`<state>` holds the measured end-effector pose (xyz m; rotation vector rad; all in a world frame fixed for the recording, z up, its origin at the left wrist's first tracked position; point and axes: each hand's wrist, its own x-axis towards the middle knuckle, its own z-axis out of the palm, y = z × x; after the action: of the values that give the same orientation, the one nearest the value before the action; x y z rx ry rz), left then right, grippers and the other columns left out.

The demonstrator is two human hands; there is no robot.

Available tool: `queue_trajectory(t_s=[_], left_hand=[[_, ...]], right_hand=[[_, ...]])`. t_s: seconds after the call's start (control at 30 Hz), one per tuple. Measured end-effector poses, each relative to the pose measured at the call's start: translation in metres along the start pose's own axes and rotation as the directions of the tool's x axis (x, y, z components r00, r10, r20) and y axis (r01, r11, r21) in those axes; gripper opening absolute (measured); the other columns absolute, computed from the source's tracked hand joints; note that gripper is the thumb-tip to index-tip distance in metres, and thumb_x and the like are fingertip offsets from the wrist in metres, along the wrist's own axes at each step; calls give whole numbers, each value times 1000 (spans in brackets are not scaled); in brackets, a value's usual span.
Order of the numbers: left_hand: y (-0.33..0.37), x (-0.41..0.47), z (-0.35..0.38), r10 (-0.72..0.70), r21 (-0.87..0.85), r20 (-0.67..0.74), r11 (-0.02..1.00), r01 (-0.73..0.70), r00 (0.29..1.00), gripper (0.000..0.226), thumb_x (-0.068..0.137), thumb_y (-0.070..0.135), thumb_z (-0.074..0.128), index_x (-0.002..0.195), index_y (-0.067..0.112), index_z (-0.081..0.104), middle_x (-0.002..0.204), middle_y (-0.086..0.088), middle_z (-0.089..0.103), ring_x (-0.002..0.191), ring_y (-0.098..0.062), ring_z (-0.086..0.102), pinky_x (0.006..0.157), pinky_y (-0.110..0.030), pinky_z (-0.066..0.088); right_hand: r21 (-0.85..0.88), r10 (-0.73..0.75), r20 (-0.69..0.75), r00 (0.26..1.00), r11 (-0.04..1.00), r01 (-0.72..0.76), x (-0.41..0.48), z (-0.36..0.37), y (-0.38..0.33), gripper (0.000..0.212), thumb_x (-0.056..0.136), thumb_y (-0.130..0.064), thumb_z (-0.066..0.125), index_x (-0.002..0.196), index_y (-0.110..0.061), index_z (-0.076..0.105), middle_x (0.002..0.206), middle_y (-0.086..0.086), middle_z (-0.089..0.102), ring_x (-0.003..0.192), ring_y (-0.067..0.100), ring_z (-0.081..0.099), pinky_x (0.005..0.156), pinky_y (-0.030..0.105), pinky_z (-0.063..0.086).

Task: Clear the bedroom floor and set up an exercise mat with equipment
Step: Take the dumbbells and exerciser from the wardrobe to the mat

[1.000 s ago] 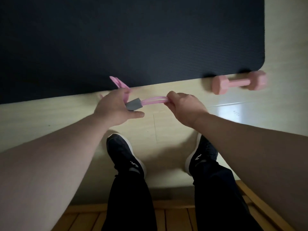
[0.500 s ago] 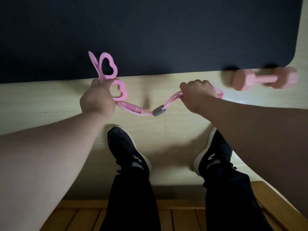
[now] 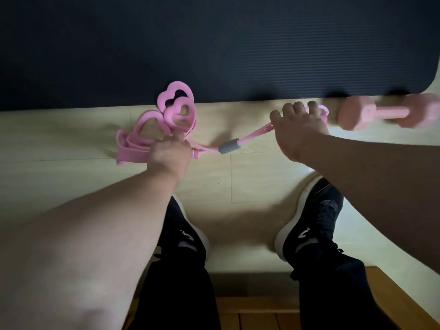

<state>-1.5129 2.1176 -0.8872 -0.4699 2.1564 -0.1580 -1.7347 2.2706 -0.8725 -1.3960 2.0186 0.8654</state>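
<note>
Currently, stock on the floor [image 3: 71, 177] strip, mid frame, below the mat [image 3: 214, 48]:

Item 1 – pink pull band [image 3: 133, 154]. Runs left-centre to right-centre of frame, just off the mat's near edge. Heart loops [image 3: 169, 115] bunched at its left end, topmost one overlapping the mat edge. Grey sleeve [image 3: 229, 146] at mid-span.
Item 2 – L hand [image 3: 169, 153]. Grip clamped on the bunched straps below the hearts.
Item 3 – R hand [image 3: 297, 129]. Grip curled tight round the band's right-end loop, just beside item 4.
Item 4 – dumbbell [image 3: 390, 113], pink, far right, lying along the mat edge, blurred.
Item 5 – shoes [image 3: 188, 234], lower centre, well apart from the band.

Handling notes (judgement): the step looks like straightening the band for laying out. Draw your hands apart evenly, w/o stretching the tube. Shake the left bunch loose so loops & straps don't cross. Set it parallel to the mat edge, approx. in line w/ the dumbbell but not touching it. Let go of the R end first, then the L, so nothing springs back.
</note>
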Motion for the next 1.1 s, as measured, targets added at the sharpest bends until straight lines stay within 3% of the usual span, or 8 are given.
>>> queue_trajectory(t_s=[0.17,0.4,0.5,0.6,0.73,0.83,0.97,1.1], left_hand=[[1,13,14,-57,-63,-77,997,52,995,27,93,7,50,120,7,52,122,-15,50,82,-33,64,55,-34,43],[-17,28,22,-281,-451,-165,874,181,945,34,89,21,67,118,7,58,123,-20,50,116,-44,51,69,-43,44],[-11,33,14,-332,-510,-211,840,187,919,32,87,18,69,114,6,59,119,-21,52,104,-42,57,69,-43,43],[-1,42,2,-297,-493,-162,850,183,941,31,90,14,65,118,8,54,128,-20,47,87,-38,55,67,-43,39],[4,40,-7,-190,-527,-124,844,98,974,41,85,0,56,124,10,49,129,-17,42,92,-37,56,63,-43,44],[2,28,-9,-160,-541,-117,838,72,980,55,78,-1,62,129,14,48,133,-14,39,87,-35,59,60,-41,47],[-13,6,-11,-173,-511,-145,856,76,974,57,78,2,64,132,15,49,134,-12,42,96,-35,56,68,-43,49],[-38,-11,-15,-317,-564,-158,806,178,935,57,77,-3,61,130,14,49,126,-15,43,97,-36,55,65,-43,47]], right_hand=[[12,61,87,994,998,-62,14,26,17,59,79,-4,56,134,-14,34,125,13,47,116,35,46,93,55,43],[-36,157,33,987,987,-156,21,33,25,53,82,-12,57,133,-12,44,125,15,43,116,32,44,97,50,39],[-36,241,98,966,970,-239,28,27,28,56,80,-13,58,134,-10,44,125,17,44,116,34,45,96,52,41],[-18,261,108,959,965,-261,33,29,31,55,81,-14,58,134,-9,42,123,18,45,116,35,48,96,53,41],[98,230,71,971,967,-236,34,36,28,63,77,-10,65,131,-12,33,124,18,38,115,34,45,93,52,42],[118,181,80,980,975,-190,29,39,21,74,72,-11,68,133,-16,25,128,19,29,117,36,37,91,51,42],[47,136,48,989,989,-139,19,30,15,82,74,-18,65,142,-19,20,149,20,15,139,40,21,113,59,25],[66,132,54,990,989,-136,15,16,12,91,86,-24,59,157,-21,2,164,17,-8,152,40,-9,119,66,3]])
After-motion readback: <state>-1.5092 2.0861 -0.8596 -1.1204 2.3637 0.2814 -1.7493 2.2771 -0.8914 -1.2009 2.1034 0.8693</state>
